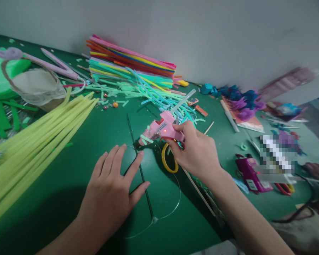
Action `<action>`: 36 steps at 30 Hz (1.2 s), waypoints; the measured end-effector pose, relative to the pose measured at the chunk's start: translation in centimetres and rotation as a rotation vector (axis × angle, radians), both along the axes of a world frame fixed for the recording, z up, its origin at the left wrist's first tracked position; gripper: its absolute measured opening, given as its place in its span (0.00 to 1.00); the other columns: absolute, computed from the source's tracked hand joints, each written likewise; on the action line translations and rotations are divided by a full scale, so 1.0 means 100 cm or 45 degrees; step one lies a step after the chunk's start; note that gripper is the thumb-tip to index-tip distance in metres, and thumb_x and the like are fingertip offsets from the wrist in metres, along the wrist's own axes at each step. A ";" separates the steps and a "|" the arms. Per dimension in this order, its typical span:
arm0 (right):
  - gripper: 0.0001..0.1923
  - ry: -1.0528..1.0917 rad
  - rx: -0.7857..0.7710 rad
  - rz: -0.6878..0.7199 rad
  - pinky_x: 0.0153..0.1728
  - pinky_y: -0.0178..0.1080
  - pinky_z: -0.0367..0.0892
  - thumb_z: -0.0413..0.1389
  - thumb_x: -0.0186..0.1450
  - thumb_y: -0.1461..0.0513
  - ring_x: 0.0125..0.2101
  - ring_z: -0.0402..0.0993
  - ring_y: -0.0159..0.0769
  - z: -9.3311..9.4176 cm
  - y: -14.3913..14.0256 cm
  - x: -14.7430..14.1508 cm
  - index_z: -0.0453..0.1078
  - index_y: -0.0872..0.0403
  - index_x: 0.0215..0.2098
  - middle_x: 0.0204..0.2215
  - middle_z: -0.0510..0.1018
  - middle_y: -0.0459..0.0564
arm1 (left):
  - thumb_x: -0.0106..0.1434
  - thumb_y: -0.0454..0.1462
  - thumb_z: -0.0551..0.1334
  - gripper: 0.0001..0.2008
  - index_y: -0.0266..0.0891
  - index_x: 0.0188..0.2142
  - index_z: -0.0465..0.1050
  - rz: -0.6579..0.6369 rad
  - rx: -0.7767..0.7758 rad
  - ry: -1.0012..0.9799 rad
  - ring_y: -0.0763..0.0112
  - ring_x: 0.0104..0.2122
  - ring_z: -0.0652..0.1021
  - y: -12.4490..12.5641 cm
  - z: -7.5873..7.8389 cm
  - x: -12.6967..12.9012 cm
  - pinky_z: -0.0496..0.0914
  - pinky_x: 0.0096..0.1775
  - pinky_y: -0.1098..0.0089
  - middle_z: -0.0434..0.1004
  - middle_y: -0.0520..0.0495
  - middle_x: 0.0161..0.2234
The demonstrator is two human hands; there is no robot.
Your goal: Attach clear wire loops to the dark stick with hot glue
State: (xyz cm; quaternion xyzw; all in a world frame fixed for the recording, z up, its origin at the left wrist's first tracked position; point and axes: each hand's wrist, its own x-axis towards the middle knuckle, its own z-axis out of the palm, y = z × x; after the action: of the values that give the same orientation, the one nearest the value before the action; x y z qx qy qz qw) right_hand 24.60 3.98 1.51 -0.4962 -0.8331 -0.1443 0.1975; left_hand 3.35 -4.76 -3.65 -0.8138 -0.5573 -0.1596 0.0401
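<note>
R hand [195, 150] is closed on the pink glue gun [162, 129], nozzle aimed down-left at the thin dark rod [140, 171]. L hand [114, 184] lies open, fingers flat, pinning the rod to the bench [77, 141]. Rod's long axis runs near-to-far, between both hands, w/ the L nearer.

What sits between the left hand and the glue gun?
In the head view, a thin dark rod crosses between left hand and pink glue gun; otherwise bare green table.
</note>
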 end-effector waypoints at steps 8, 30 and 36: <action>0.10 0.031 0.009 -0.036 0.21 0.35 0.57 0.56 0.64 0.58 0.22 0.72 0.34 0.000 -0.001 0.001 0.62 0.53 0.41 0.28 0.78 0.48 | 0.66 0.50 0.57 0.30 0.43 0.65 0.62 -0.002 0.021 0.004 0.37 0.59 0.68 0.001 -0.001 0.000 0.64 0.55 0.43 0.62 0.26 0.61; 0.12 0.101 -0.091 -0.049 0.21 0.36 0.56 0.56 0.65 0.56 0.23 0.72 0.36 -0.007 0.000 0.004 0.62 0.55 0.41 0.27 0.77 0.50 | 0.65 0.50 0.58 0.31 0.43 0.65 0.63 -0.003 0.040 0.003 0.36 0.59 0.68 0.001 -0.002 -0.001 0.65 0.55 0.42 0.62 0.26 0.61; 0.12 0.091 -0.084 -0.065 0.21 0.36 0.57 0.56 0.65 0.57 0.24 0.73 0.37 -0.007 -0.002 0.004 0.62 0.55 0.41 0.28 0.78 0.50 | 0.65 0.51 0.58 0.31 0.43 0.65 0.62 -0.008 0.038 0.009 0.36 0.59 0.68 0.001 -0.003 -0.001 0.64 0.55 0.42 0.62 0.26 0.61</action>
State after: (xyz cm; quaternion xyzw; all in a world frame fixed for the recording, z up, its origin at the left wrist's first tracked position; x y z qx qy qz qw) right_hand 25.04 3.78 0.83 -0.5283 -0.8169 -0.1037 0.2070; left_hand 3.25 -4.70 -3.96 -0.8154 -0.5522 -0.1653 0.0538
